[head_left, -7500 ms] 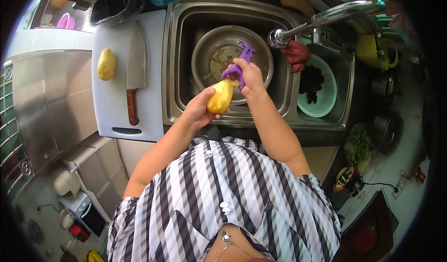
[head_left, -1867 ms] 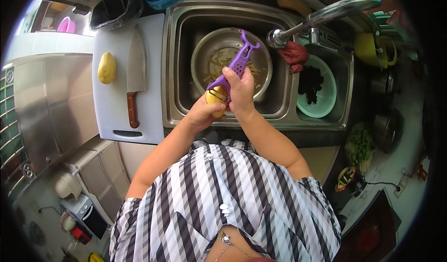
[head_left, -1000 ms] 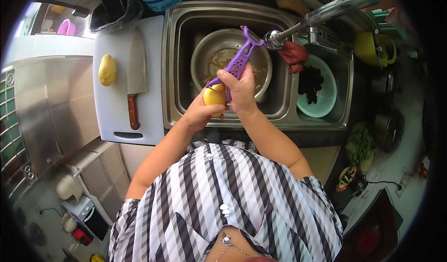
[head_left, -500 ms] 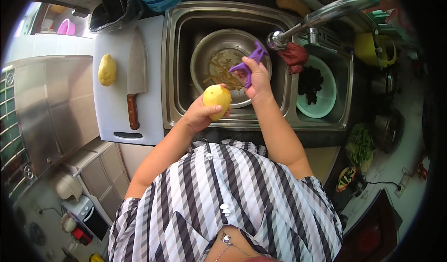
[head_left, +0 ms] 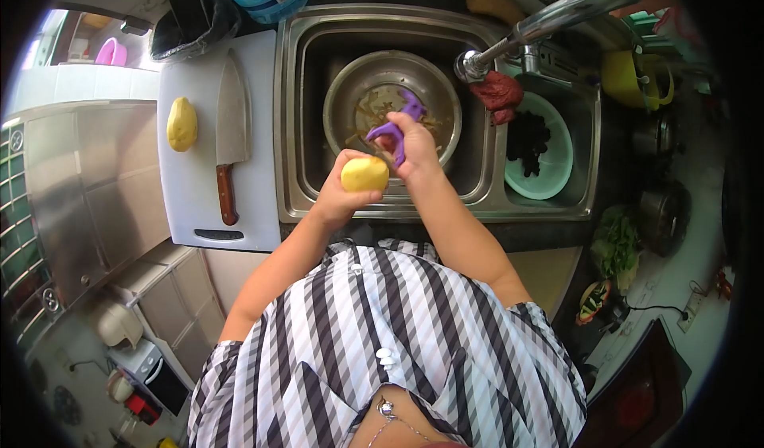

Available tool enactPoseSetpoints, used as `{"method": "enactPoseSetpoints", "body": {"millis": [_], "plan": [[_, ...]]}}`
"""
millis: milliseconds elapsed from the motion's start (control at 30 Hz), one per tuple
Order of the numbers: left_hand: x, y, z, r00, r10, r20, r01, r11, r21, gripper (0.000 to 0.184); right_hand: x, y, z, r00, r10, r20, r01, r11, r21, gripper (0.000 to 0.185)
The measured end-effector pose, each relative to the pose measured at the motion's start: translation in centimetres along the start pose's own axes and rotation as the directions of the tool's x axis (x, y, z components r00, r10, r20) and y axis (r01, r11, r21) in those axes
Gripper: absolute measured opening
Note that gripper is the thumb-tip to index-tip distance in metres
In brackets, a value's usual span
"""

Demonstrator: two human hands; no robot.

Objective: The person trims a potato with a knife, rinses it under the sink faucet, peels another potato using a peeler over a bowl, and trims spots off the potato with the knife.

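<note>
My left hand (head_left: 338,193) is closed round a peeled yellow potato (head_left: 364,175) at the front edge of the sink. Just to its right, my right hand (head_left: 419,149) grips a purple peeler (head_left: 388,132), whose head end is close to the potato; whether they touch I cannot tell. Beneath both hands a round metal basin (head_left: 338,74) stands in the sink, with strips of peel (head_left: 368,114) lying in it. Another peeled potato (head_left: 182,124) rests on the white cutting board (head_left: 203,185) at the left, beside a cleaver-like knife (head_left: 233,122) with a wooden handle.
A chrome faucet (head_left: 549,22) reaches over the sink (head_left: 290,130) from the back right. In the right-hand bowl sits a pale green basin (head_left: 561,169) holding dark pieces (head_left: 529,142). A red cloth (head_left: 497,94) hangs near the faucet. A lined bin (head_left: 195,22) stands behind the board.
My right hand and the peeler have moved left and closer to the potato. In my left hand the potato has turned and now lies more sideways.
</note>
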State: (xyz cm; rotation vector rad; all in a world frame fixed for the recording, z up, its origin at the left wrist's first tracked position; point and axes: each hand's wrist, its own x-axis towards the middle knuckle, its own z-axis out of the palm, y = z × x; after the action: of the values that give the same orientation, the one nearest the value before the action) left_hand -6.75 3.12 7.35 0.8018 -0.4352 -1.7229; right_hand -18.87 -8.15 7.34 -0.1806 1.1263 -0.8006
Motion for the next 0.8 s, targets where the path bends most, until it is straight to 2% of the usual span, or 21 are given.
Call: {"method": "enactPoseSetpoints", "body": {"millis": [33,67,100,133,200,267,367,400,467,567,700,800], "plan": [[-0.4,0.6,0.4,0.998,0.024,0.053,-0.026,0.999,0.032,0.061,1.8,-0.8,-1.8,0.99,0.088,-0.107,-0.086,0.996,0.023,0.013],[-0.8,1.3,0.9,0.993,0.047,0.107,-0.055,0.996,0.065,0.062,4.3,-0.8,-4.8,0.993,0.088,-0.074,-0.081,0.992,0.097,0.015],[-0.8,1.9,1.6,0.985,0.079,0.156,-0.088,0.995,0.048,0.063,3.8,-1.5,-4.8,0.995,0.015,-0.096,-0.008,0.998,0.068,0.016],[-0.6,2.0,1.4,0.989,0.03,0.146,-0.028,1.0,-0.012,0.063,3.1,-2.1,-4.3,0.992,-0.056,-0.113,0.061,0.998,0.036,0.016],[-0.1,2.1,0.5,0.986,-0.093,0.141,0.112,0.984,-0.138,0.064,2.5,-2.0,-4.1,0.992,-0.125,-0.021,0.124,0.992,-0.033,0.017],[0.3,1.7,-0.4,0.984,-0.125,0.129,0.152,0.962,-0.228,0.067,0.6,-1.9,-1.5,0.987,-0.146,0.066,0.15,0.988,-0.047,0.02],[0.6,2.0,-0.1,0.977,-0.205,0.065,0.215,0.921,-0.325,0.071,-2.6,-2.1,1.3,0.982,-0.097,0.159,0.092,0.995,0.038,0.019],[0.5,2.0,0.1,0.978,-0.204,0.035,0.206,0.94,-0.272,0.071,-3.0,-2.0,1.6,0.98,-0.079,0.183,0.069,0.996,0.061,0.019],[0.5,2.0,0.5,0.981,-0.194,-0.02,0.188,0.969,-0.162,0.07,-3.3,-1.6,1.8,0.956,-0.155,0.249,0.157,0.988,0.011,0.024],[0.4,1.6,0.2,0.982,-0.188,-0.004,0.187,0.976,-0.114,0.067,-3.2,-0.8,2.1,0.925,-0.252,0.284,0.284,0.956,-0.076,0.023],[0.4,1.2,-0.2,0.974,-0.22,0.055,0.226,0.96,-0.163,0.068,-1.2,-1.3,0.6,0.988,0.017,0.155,-0.023,0.999,0.036,0.018],[0.1,1.4,0.0,0.956,-0.108,0.274,0.19,0.936,-0.295,0.068,2.5,-1.8,-2.6,0.998,0.055,-0.019,-0.051,0.987,0.152,0.019]]}}
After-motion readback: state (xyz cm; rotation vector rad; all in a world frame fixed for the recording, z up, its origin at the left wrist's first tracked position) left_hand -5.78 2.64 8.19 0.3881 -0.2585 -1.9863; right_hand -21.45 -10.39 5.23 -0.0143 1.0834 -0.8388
